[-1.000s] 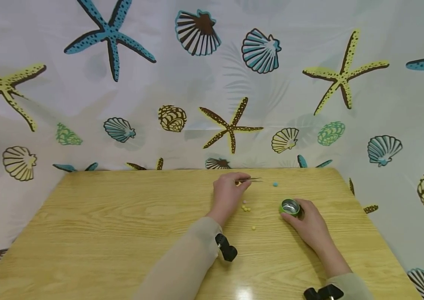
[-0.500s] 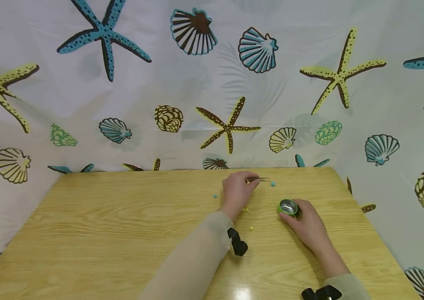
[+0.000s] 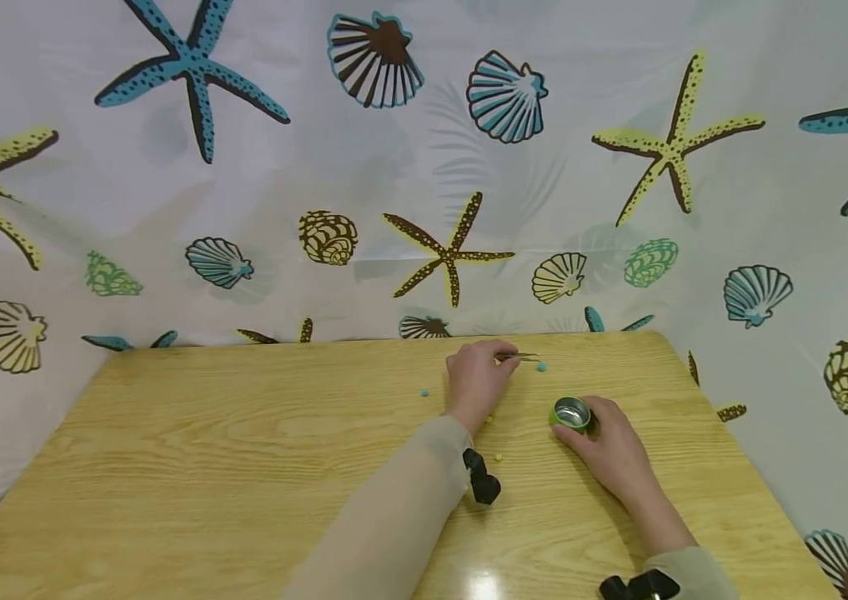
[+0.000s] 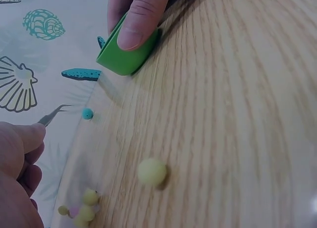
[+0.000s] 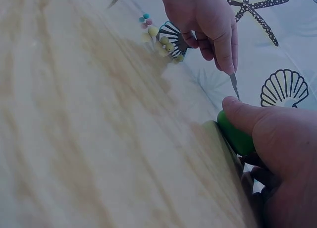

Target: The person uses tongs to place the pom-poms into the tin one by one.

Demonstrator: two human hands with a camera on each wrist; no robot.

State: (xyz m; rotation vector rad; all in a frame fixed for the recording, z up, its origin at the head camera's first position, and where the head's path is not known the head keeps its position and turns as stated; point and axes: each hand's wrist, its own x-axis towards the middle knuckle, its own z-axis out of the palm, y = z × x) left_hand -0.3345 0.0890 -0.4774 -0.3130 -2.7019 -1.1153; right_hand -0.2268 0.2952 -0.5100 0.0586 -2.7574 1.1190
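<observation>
My left hand (image 3: 478, 379) pinches a pair of metal tweezers (image 4: 51, 116), with the bent tips pointing right. Just past those tips sits a blue bead (image 4: 87, 113) near the table's back edge. The right hand (image 3: 611, 446) holds a small green cup (image 4: 124, 54), thumb and fingers around its side. In the head view the cup stands upright, and its shiny silver inside shows nothing in it. Several yellow beads (image 4: 86, 211) and a pink one (image 4: 74, 211) lie near the left forearm, partly hidden by it in the head view.
A lone yellow bead (image 3: 499, 457) lies on the wooden table (image 3: 243, 467) between the forearms. Another blue bead (image 3: 424, 392) is to the left of the left hand. A patterned shell-and-starfish cloth (image 3: 363, 167) hangs behind the table's back edge.
The left hand has moved right with the tweezers, bringing their tips up to the blue bead and uncovering another blue bead on its left. The right hand still holds the cup in place.
</observation>
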